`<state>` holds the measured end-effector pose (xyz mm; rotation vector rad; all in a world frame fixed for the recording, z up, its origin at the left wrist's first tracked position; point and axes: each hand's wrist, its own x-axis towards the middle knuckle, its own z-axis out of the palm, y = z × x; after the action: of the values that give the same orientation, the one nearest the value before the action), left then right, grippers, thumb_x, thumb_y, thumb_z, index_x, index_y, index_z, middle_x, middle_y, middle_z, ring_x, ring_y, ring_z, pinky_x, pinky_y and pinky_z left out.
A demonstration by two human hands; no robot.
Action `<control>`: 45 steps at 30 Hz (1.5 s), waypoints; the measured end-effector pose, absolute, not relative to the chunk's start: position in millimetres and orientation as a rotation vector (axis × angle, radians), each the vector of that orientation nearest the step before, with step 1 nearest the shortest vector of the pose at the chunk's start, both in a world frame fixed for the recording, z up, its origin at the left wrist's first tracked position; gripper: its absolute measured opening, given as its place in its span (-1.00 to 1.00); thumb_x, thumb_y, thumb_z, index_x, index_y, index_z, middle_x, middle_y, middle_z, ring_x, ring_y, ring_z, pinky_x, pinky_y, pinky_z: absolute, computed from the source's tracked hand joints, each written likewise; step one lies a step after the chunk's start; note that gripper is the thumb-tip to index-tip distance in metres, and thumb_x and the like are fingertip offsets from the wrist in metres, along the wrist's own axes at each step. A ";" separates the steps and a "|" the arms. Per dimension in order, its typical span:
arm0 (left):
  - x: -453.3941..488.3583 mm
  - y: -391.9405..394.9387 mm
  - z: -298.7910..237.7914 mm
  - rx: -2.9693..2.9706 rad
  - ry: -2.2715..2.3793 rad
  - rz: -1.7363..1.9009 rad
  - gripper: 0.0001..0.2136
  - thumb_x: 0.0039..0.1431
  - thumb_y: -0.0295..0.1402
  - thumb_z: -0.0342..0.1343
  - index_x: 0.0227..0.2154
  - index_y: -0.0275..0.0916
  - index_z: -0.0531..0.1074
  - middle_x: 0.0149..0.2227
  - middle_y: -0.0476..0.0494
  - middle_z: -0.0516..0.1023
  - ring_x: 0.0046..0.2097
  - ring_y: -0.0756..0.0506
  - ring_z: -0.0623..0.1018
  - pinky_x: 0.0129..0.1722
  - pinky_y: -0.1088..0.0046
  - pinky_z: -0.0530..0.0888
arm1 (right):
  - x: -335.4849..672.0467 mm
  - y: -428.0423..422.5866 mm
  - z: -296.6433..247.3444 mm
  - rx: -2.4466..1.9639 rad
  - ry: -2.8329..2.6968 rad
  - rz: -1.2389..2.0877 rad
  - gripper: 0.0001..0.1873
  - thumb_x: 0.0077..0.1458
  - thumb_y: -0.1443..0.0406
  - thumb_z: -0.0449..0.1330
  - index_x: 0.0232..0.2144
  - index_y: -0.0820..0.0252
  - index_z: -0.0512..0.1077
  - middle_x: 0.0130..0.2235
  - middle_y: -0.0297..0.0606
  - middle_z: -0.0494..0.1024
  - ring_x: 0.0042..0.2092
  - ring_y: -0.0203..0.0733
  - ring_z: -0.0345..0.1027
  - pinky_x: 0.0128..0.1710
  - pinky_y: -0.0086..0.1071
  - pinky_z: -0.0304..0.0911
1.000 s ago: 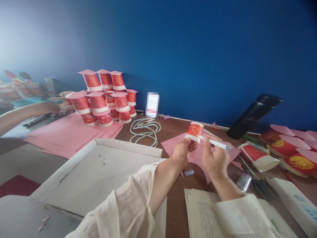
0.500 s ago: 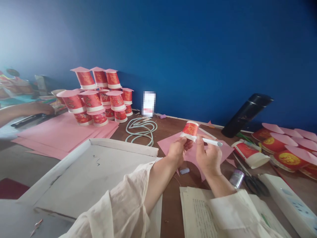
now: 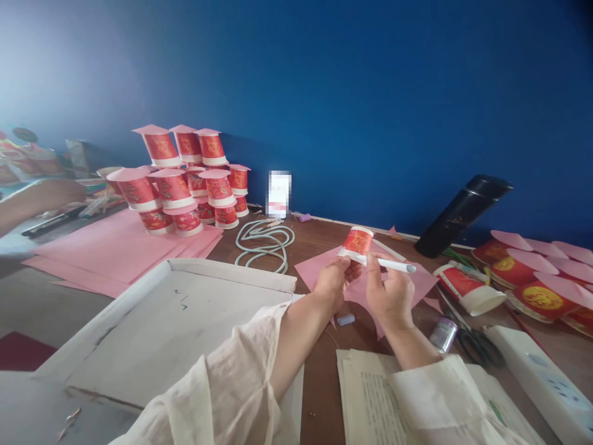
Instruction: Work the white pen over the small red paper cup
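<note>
My left hand point(image 3: 332, 281) has its fingers closed on a red paper cup point(image 3: 357, 241) with gold print and a white band at its near end. In my right hand point(image 3: 391, 290) is a white pen-like tube point(image 3: 396, 265), pinched against the near end of the cup. Its front tip is hidden by my fingers, so I cannot tell whether it touches the cup. Beneath both hands lies a sheet of pink paper point(image 3: 315, 264) with cut edges. A small pale lavender cap point(image 3: 346, 319) rests on the brown table point(image 3: 319, 383) just below my hands.
Stacked red cups with pink tops point(image 3: 173, 191) stand left beside pink sheets point(image 3: 111, 247). A white cardboard tray point(image 3: 152, 334) is at front left. On the right are a black flask point(image 3: 456, 216), scissors point(image 3: 479, 346), a power strip point(image 3: 542, 377) and more cups. Another person's arm point(image 3: 41, 201) reaches in left.
The other person's hand at the far left has shifted away from the dark tool beside the pink sheets. My own hands, the cup and the white tube have hardly moved.
</note>
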<state>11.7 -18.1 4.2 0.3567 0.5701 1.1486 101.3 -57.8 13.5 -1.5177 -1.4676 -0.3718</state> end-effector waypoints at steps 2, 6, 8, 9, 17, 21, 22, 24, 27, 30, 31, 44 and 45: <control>11.3 -19.1 6.2 0.356 0.579 1.139 -0.87 0.12 -0.51 0.03 -0.44 -0.39 0.48 -0.49 -0.14 0.50 -0.41 0.01 0.51 -0.18 0.43 0.44 | 102.1 -57.9 14.3 -1.531 -1.451 -0.385 -0.66 0.19 0.14 0.02 -0.27 0.24 0.49 -0.28 -0.10 0.58 -0.21 -0.11 0.45 -0.21 -0.30 0.27; 11.8 -17.9 5.6 0.358 0.592 1.141 -0.86 0.13 -0.52 0.01 -0.45 -0.39 0.46 -0.51 -0.14 0.50 -0.43 0.02 0.50 -0.20 0.44 0.45 | 103.8 -58.1 15.5 -1.553 -1.427 -0.393 -0.64 0.19 0.13 0.01 -0.26 0.24 0.50 -0.29 -0.10 0.58 -0.22 -0.10 0.45 -0.22 -0.30 0.26; 12.2 -16.8 3.8 0.354 0.595 1.148 -0.87 0.12 -0.52 0.02 -0.45 -0.38 0.46 -0.51 -0.13 0.49 -0.43 0.02 0.50 -0.20 0.43 0.45 | 104.4 -58.2 15.2 -1.561 -1.434 -0.394 -0.63 0.18 0.11 0.01 -0.29 0.24 0.50 -0.32 -0.11 0.58 -0.27 -0.11 0.44 -0.25 -0.29 0.26; 12.3 -16.5 3.1 0.351 0.593 1.151 -0.88 0.11 -0.51 0.03 -0.45 -0.38 0.46 -0.51 -0.13 0.49 -0.43 0.01 0.50 -0.20 0.43 0.45 | 104.6 -58.2 15.0 -1.564 -1.443 -0.392 -0.62 0.18 0.10 0.01 -0.31 0.24 0.50 -0.34 -0.11 0.58 -0.29 -0.11 0.44 -0.26 -0.29 0.25; 11.0 -19.2 7.1 0.334 0.595 1.152 -0.90 0.09 -0.52 0.05 -0.44 -0.40 0.46 -0.50 -0.14 0.49 -0.43 0.01 0.49 -0.14 0.38 0.44 | 104.1 -58.0 15.2 -1.525 -1.465 -0.380 -0.64 0.18 0.12 0.01 -0.29 0.23 0.49 -0.31 -0.12 0.58 -0.23 -0.12 0.44 -0.24 -0.32 0.25; 10.3 -20.5 8.8 0.331 0.586 1.152 -0.90 0.09 -0.52 0.06 -0.44 -0.40 0.46 -0.47 -0.16 0.49 -0.41 0.01 0.50 -0.16 0.41 0.43 | 105.1 -57.8 15.8 -1.527 -1.453 -0.397 -0.65 0.18 0.13 0.01 -0.28 0.22 0.49 -0.29 -0.12 0.58 -0.22 -0.12 0.44 -0.24 -0.32 0.24; 10.2 -20.5 8.7 0.332 0.592 1.152 -0.91 0.09 -0.52 0.06 -0.44 -0.40 0.46 -0.48 -0.16 0.49 -0.42 0.01 0.50 -0.17 0.42 0.43 | 105.3 -57.9 15.7 -1.529 -1.454 -0.402 -0.65 0.18 0.12 0.01 -0.30 0.22 0.49 -0.29 -0.12 0.58 -0.23 -0.12 0.44 -0.24 -0.32 0.23; 10.3 -20.1 8.0 0.333 0.602 1.152 -0.90 0.09 -0.51 0.07 -0.44 -0.40 0.47 -0.49 -0.15 0.48 -0.42 0.01 0.49 -0.18 0.42 0.43 | 105.4 -58.0 15.4 -1.545 -1.447 -0.414 -0.63 0.18 0.10 0.00 -0.32 0.23 0.49 -0.32 -0.11 0.57 -0.27 -0.11 0.43 -0.26 -0.31 0.22; 10.7 -18.9 6.7 0.330 0.601 1.157 -0.89 0.10 -0.51 0.05 -0.43 -0.40 0.47 -0.50 -0.15 0.48 -0.43 0.02 0.49 -0.19 0.43 0.44 | 104.8 -58.3 14.6 -1.572 -1.442 -0.416 -0.58 0.18 0.06 -0.02 -0.34 0.24 0.49 -0.38 -0.12 0.56 -0.32 -0.12 0.40 -0.29 -0.30 0.20; 11.4 -17.9 5.6 0.324 0.601 1.161 -0.89 0.10 -0.51 0.04 -0.44 -0.40 0.47 -0.51 -0.14 0.48 -0.45 0.02 0.48 -0.21 0.43 0.44 | 103.8 -58.5 13.9 -1.564 -1.465 -0.392 -0.59 0.19 0.06 -0.02 -0.34 0.23 0.48 -0.37 -0.12 0.56 -0.31 -0.12 0.40 -0.30 -0.31 0.19; 11.7 -17.7 5.3 0.324 0.600 1.162 -0.89 0.10 -0.51 0.04 -0.44 -0.40 0.46 -0.51 -0.14 0.47 -0.45 0.02 0.48 -0.21 0.43 0.44 | 103.6 -58.5 13.8 -1.557 -1.473 -0.385 -0.60 0.19 0.07 -0.01 -0.33 0.22 0.49 -0.37 -0.13 0.56 -0.29 -0.12 0.41 -0.29 -0.32 0.19; 11.2 -19.5 4.6 0.363 0.590 1.165 -0.91 0.06 -0.49 0.08 -0.45 -0.38 0.47 -0.51 -0.14 0.48 -0.44 0.02 0.48 -0.25 0.44 0.45 | 105.7 -56.3 13.7 -1.560 -1.443 -0.407 -0.63 0.18 0.10 0.01 -0.33 0.22 0.49 -0.32 -0.12 0.58 -0.29 -0.13 0.42 -0.27 -0.32 0.20; 11.2 -19.5 4.6 0.360 0.591 1.166 -0.91 0.06 -0.49 0.08 -0.46 -0.38 0.47 -0.51 -0.13 0.48 -0.44 0.01 0.48 -0.25 0.44 0.45 | 105.9 -56.1 13.2 -1.566 -1.438 -0.417 -0.62 0.18 0.09 0.01 -0.35 0.23 0.49 -0.34 -0.12 0.58 -0.30 -0.13 0.42 -0.28 -0.32 0.20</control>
<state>11.2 -19.5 4.6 0.3601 0.5908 1.1664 105.9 -56.1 13.2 -1.5662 -1.4381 -0.4169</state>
